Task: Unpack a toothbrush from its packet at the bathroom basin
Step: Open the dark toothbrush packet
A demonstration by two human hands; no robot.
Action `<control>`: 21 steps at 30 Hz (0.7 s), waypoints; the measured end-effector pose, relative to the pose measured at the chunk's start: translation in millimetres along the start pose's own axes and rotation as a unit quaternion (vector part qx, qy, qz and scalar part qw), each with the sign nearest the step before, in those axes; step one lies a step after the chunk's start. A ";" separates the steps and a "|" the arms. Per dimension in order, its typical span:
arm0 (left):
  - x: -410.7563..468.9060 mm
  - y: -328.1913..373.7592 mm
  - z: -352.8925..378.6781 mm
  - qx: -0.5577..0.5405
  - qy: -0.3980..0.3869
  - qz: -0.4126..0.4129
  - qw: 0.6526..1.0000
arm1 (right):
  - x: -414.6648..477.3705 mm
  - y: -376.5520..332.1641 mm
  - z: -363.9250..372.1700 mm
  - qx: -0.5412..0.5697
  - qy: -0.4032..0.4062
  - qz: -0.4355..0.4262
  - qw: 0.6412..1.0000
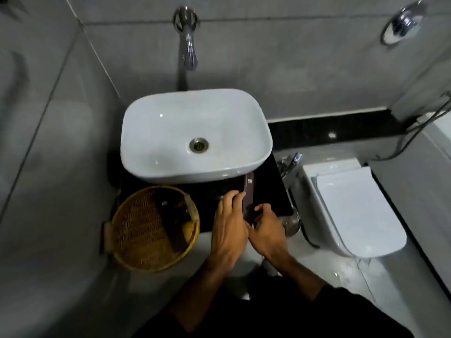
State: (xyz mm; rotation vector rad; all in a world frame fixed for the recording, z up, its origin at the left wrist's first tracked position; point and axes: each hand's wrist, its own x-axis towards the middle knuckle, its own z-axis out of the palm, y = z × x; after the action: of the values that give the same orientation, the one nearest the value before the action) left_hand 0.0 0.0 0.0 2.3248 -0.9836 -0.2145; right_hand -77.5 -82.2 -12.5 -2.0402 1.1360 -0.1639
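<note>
Both hands met over the front of the black counter [268,191]. Left hand [229,228] lay knuckles up, fingers closed along the left edge of the toothbrush packet [249,193]. Right hand [266,230] pinched the packet's near end, thumb and forefinger pressed together on it. Packet was long, narrow and dark, with a small round mark near its far end; it pointed away from the person, far tip just short of the basin [195,132]. Near end hidden by the fingers; whether it was torn open could not be told. No toothbrush seen outside it.

Basin: white, rounded rectangle, standing on the counter, metal drain [199,145] at centre. Chrome tap [189,45] came out of the grey tiled wall above it.

Left of the hands, a woven basket [136,230] sat at the counter's front corner, overhanging the edge; dark items lay inside, too blurred to identify. Right of the hands, below the counter, a metal fitting [291,222] showed, partly blocked by the right wrist. Further right stood a white toilet [353,211], lid down, with a hose [415,132] on the wall beyond.
</note>
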 end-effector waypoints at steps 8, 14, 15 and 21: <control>4.3 -14.9 36.1 -0.087 -0.188 -0.176 0.962 | 10.6 19.0 35.5 -0.057 0.008 0.047 0.997; 13.1 -21.6 47.2 -0.144 -0.202 -0.252 0.935 | 16.4 31.4 36.3 0.035 -0.002 0.053 0.998; 15.1 -19.7 48.6 -0.156 -0.200 -0.263 0.931 | 16.2 35.6 30.8 0.043 -0.009 0.049 0.998; 28.9 19.7 61.3 -0.323 -0.189 -0.336 0.864 | -13.3 78.1 -28.1 0.058 -0.081 0.050 0.994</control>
State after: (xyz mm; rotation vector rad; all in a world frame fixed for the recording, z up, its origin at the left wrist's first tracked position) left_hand -13.5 -59.4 -35.7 1.9069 -0.1416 -1.1297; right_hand -150.1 -111.1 -43.3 -1.8544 1.0999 -0.0132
